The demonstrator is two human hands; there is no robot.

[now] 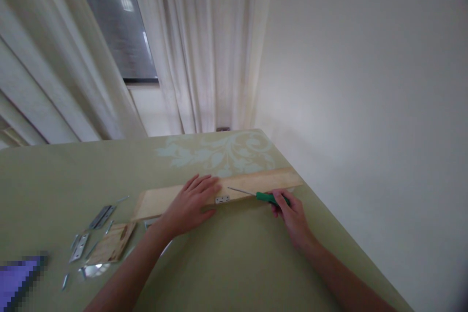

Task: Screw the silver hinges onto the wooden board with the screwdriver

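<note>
While left hand (193, 202) lies on long board (261, 180), fingers spread, grasping nothing, right hand (292, 212) grips green screwdriver (265, 197), tip just beyond metal plate (222, 199) at board's near edge. Board's right end meets right edge of table (226, 263). Step looks like screwdriver work at plate; next move probably calls for lining tip up. Count: one screwdriver, one long board, one plate on it, one wood block (109, 244), two hinge-like pieces (79, 247) farther left; screws (65, 282) too small to count surely.

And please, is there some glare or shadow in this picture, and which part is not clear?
In the head view, bright reflections on the window glass; same view, the wall darkening at the far-right corners; same view, a purple shape at lower left, broken into coarse blocks, while the screwdriver keeps a readable outline.
</note>
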